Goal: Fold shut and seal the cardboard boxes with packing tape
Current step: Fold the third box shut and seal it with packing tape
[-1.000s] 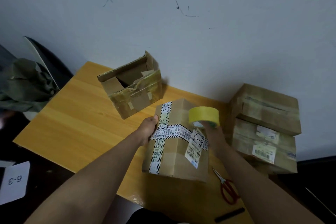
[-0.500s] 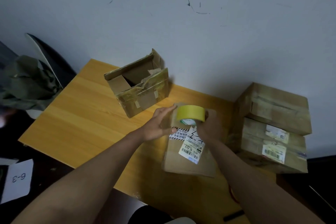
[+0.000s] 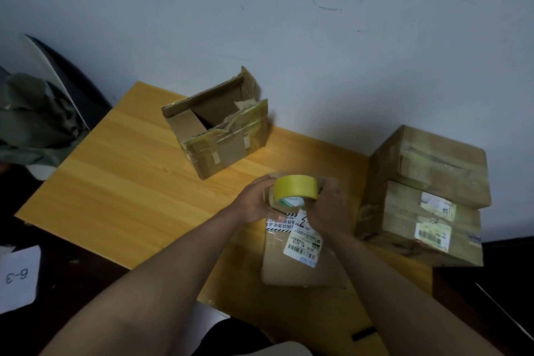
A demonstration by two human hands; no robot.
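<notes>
From the head view, a yellow roll of packing tape point(image 3: 295, 187) sits at centre frame, held over the far end of a small cardboard box point(image 3: 300, 266) that lies on the wooden desk point(image 3: 115, 182). The right hand point(image 3: 325, 211) has its fingers curled round the right side of the roll, gripping it; the left hand point(image 3: 254, 202) reaches in from the left with its fingers against the roll's left edge, seemingly picking for the loose tape end, though whether they actually pinch it cannot be told. The box carries a shipping label point(image 3: 303, 246) and a strip of printed black-and-white tape. Above and left of the hands stands an open cardboard box point(image 3: 222, 130), flaps still up, untaped. At the right edge two closed boxes point(image 3: 427, 193) are stacked. A paper sheet marked 6-3 point(image 3: 17, 277) lies at lower left, off the desk. The likely trouble from here: the tape end may be stuck flat and tear into a sliver when picked at, or the strip may fold back onto itself once pulled free. With both hands on the roll, the light box is unheld and could slide or tip when the tape is drawn across it.
</notes>
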